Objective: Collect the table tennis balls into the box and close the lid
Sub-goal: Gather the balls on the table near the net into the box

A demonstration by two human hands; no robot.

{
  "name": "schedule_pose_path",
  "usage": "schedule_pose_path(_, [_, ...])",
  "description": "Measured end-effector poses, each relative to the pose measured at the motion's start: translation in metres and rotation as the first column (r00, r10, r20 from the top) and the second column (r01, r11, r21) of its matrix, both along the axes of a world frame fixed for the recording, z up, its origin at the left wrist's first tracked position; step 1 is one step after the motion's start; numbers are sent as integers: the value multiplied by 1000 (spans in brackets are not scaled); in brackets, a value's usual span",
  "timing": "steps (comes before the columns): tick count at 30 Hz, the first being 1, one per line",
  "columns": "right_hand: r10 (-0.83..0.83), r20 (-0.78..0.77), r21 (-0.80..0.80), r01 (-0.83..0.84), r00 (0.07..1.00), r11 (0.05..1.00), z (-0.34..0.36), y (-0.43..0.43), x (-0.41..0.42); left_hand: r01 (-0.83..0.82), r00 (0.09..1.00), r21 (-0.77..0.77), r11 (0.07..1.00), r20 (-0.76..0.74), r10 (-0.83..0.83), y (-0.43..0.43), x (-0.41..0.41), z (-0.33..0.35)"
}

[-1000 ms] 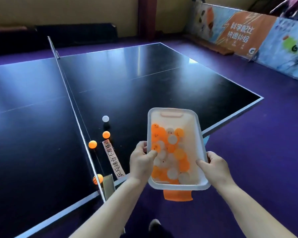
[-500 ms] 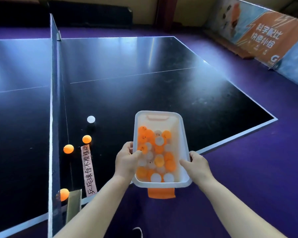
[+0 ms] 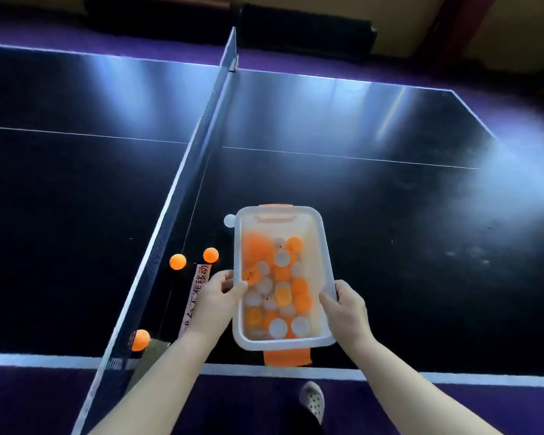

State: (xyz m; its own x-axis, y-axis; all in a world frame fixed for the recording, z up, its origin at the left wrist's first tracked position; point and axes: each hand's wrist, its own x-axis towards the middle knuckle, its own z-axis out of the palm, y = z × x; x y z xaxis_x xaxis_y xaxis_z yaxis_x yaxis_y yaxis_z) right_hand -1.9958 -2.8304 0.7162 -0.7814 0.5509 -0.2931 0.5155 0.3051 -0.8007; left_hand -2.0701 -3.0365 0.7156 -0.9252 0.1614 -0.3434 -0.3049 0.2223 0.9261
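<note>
A translucent white box (image 3: 314,230), lidless, with orange end latches, is held at the near edge of the tabletop (image 3: 390,230), right of the net (image 3: 182,183). Orange and white balls (image 3: 283,293) are piled inside. Its long rims are gripped by the fingers of the left hand (image 3: 215,296) and right hand (image 3: 347,306).

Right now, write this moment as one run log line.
left hand, right hand: hold open translucent white plastic box | loose by net: three orange balls, one white ball

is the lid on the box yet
No, the box is open on top, with the balls uncovered inside and the thumb of the left hand hooked over its rim.
</note>
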Motion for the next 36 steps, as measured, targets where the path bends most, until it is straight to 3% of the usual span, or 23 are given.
schedule_pose_path(3, [18,-11,16,-18,1000,1000,-3,35,-22,-96,995,-168,981,-47,90,9,-22,-12])
schedule_pose_path(6, [34,-4,34,-34,999,999,-4,73,-46,-214,977,-416,884,-115,182,17,-47,-29])
schedule_pose_path(10, [79,25,35,-80,997,996,-7,107,-79,-162,986,-619,768,-63,156,32,-75,-50])
schedule_pose_path(18, [153,42,-13,-153,987,988,-18,120,-129,-98,995,-755,648,-80,57,53,-117,-76])
schedule_pose_path(24, [137,111,-10,-136,984,991,-23,124,-141,-67,996,-740,669,-9,90,49,-141,-87])
schedule_pose_path(27, [136,141,-2,-137,981,991,-23,122,-143,-77,995,-736,673,-101,4,55,-148,-79])
schedule_pose_path(31, [133,172,37,-141,976,989,-20,118,-143,-138,904,-367,920,-427,-35,86,-132,-28])
schedule_pose_path(36, [109,204,80,-128,973,989,-18,114,-143,146,862,-236,961,-446,-241,105,-140,-4])
